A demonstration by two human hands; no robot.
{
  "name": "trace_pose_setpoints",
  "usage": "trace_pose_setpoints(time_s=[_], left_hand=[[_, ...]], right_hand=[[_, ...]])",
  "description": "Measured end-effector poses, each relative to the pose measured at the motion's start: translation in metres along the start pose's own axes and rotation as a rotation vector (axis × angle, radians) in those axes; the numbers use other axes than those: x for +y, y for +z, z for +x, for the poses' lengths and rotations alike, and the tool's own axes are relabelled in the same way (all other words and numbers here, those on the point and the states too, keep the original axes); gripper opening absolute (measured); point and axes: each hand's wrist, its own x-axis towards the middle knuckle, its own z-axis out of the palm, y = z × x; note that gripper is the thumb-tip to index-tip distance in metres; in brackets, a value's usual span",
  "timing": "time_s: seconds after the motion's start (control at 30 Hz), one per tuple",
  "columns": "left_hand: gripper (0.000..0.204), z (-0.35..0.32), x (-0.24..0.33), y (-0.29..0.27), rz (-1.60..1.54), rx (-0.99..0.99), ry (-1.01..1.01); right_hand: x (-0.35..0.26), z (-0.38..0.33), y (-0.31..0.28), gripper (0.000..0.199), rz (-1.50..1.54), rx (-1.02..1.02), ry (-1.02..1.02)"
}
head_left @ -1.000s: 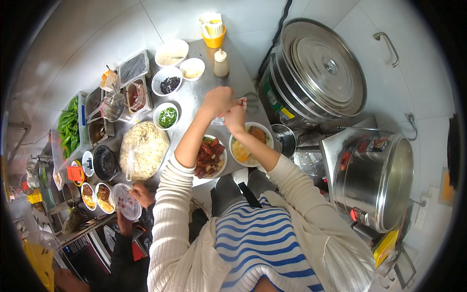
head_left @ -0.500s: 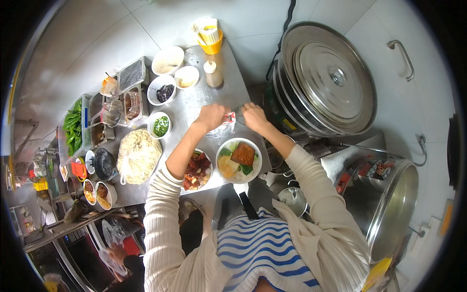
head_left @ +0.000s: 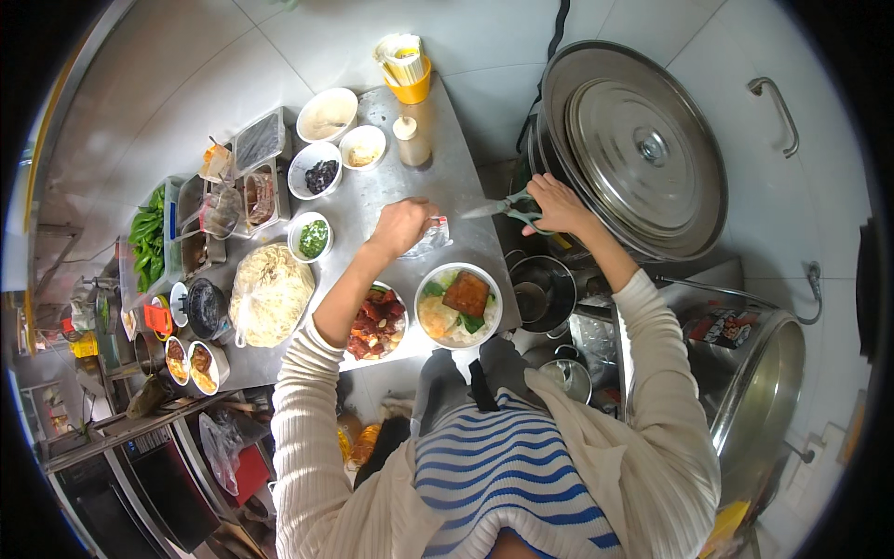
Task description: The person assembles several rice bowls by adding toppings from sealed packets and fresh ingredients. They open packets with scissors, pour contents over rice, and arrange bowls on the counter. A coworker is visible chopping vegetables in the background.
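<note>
My left hand (head_left: pixel 405 226) is closed on a small silvery, see-through packet (head_left: pixel 430 242) above the steel table. To its right, my right hand (head_left: pixel 556 203) grips a pair of scissors (head_left: pixel 507 206) by the grey-green handles, blades pointing left toward the packet but apart from it. Just below the packet, at the table's near edge, stands a white bowl (head_left: pixel 418 321) with rice, leafy greens, what looks like egg and a browned slab (head_left: pixel 466 295). A second bowl, holding glossy red-brown meat pieces (head_left: pixel 376 320), sits beside it, partly hidden by my left forearm.
Chopped green garnish (head_left: pixel 313 239), a squeeze bottle (head_left: pixel 410 142) and a bag of noodles (head_left: pixel 273 293) stand on the table (head_left: pixel 456 140). Farther left are green peppers (head_left: pixel 149 240). A large lidded pot (head_left: pixel 643 149) rises at the right, with a dark pan (head_left: pixel 543 291) below it.
My right hand has moved right, away from the packet, bringing the scissors into plain sight. My left hand stays put with the packet. Another person's hand at lower left has gone from view.
</note>
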Motion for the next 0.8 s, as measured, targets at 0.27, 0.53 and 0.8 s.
trace_pose_setpoints(time_s=[0.27, 0.53, 0.8], left_hand=[[0.006, 0.006, 0.011, 0.003, 0.087, 0.008, 0.009], [0.006, 0.001, 0.007, 0.007, 0.044, 0.044, 0.032], [0.004, 0.002, 0.005, 0.009, 0.025, 0.089, 0.053]], right_hand=[[-0.044, 0.031, -0.002, 0.064, 0.001, 0.071, -0.293], [-0.043, 0.034, 0.024, 0.048, -0.03, 0.082, -0.286], [-0.055, 0.046, 0.026, 0.058, 0.032, 0.154, -0.35]])
